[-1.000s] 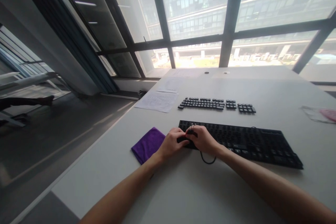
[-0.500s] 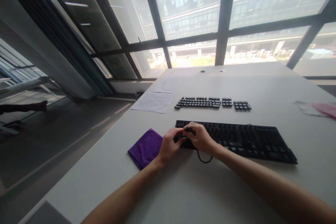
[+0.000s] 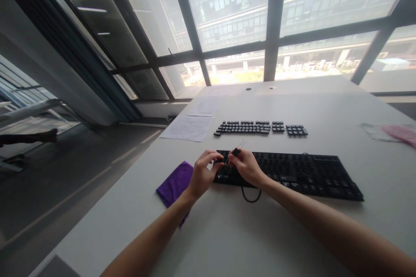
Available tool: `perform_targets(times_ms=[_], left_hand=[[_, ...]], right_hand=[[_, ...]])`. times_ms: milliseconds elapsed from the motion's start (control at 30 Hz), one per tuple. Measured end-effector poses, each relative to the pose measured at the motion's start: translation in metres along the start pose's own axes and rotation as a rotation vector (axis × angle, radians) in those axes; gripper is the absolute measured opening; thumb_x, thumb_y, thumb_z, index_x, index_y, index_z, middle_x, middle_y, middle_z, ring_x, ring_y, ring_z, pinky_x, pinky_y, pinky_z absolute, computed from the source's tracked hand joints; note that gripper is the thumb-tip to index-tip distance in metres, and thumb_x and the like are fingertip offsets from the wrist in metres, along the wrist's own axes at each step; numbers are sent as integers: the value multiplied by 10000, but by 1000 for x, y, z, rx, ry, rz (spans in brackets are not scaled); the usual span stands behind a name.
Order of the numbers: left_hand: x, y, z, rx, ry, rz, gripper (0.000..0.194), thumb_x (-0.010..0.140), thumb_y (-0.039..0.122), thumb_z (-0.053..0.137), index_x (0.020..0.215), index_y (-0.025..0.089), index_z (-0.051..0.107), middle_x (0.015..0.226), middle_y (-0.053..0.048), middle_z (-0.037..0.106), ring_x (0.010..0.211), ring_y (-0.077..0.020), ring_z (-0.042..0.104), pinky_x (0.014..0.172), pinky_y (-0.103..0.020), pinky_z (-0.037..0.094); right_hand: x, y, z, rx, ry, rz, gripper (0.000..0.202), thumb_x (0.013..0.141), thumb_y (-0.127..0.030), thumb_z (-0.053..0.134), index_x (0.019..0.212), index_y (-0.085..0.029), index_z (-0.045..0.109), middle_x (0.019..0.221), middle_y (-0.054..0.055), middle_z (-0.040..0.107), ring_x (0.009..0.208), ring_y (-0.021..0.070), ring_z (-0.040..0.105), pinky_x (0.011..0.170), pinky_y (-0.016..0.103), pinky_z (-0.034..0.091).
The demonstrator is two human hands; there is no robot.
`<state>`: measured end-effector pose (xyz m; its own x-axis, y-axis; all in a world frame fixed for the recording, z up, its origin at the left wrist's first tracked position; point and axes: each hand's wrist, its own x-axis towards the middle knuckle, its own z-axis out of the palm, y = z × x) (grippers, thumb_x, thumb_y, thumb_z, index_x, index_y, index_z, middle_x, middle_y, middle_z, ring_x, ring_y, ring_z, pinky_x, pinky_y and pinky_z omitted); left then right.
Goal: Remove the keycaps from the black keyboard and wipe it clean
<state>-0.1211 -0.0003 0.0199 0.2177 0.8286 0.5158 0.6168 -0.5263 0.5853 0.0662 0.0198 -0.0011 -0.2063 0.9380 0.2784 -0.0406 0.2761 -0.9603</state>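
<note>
A black keyboard (image 3: pixel 302 173) lies across the white desk, many of its key positions bare. Over its left end, my right hand (image 3: pixel 247 167) is closed on a small black tool (image 3: pixel 236 152) with thin wires sticking out of it. My left hand (image 3: pixel 202 173) is beside it, thumb and fingertips pinched around something small and dark that I cannot make out. Behind the keyboard, removed black keycaps (image 3: pixel 243 128) are laid out in rows. A purple cloth (image 3: pixel 175 183) sits to the left, partly behind my left wrist.
Sheets of paper (image 3: pixel 188 128) lie at the desk's left edge (image 3: pixel 130 169). A clear bag with something pink (image 3: pixel 399 133) is at the far right. A cable (image 3: pixel 251 201) loops out from the keyboard's front. Large windows stand behind the desk.
My hands have moved slightly apart over the keyboard's left end. The tool in my right hand is tilted up and now shows clearly, with its wires pointing away.
</note>
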Motion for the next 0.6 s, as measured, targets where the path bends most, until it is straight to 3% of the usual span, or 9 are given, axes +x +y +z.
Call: perform_targets(times_ms=[100,267,400,600], left_hand=[[37,-32,-3,45,38,-148,155,836,280,698,972,205,706,905,-33,707,752,-172,626,675,-288,502],[86,-90,13,141,-51,-214,137,755,223,713,889,200,733,904,-29,747,705,-174,615,776,-331,506],[93,-110,28,143,-71,-211,155,749,226,692,895,202,736,899,-30,746,692,-176,599,760,-328,501],[92,-118,35,124,-93,-185,201,774,272,666,954,205,726,947,-28,739,704,-164,588,760,-306,501]], right_hand=[[2,2,1,24,-9,12,176,888,-313,595,787,-172,625,660,18,651,624,171,622,610,268,471],[1,5,-1,13,-48,-5,161,884,-294,592,776,-176,615,660,9,637,627,164,608,616,264,462],[1,7,-1,-3,-51,-12,152,883,-281,588,775,-177,616,659,5,635,630,161,600,617,260,447],[2,8,-1,-12,-65,-6,134,883,-265,586,789,-176,621,681,3,642,645,157,608,625,251,439]])
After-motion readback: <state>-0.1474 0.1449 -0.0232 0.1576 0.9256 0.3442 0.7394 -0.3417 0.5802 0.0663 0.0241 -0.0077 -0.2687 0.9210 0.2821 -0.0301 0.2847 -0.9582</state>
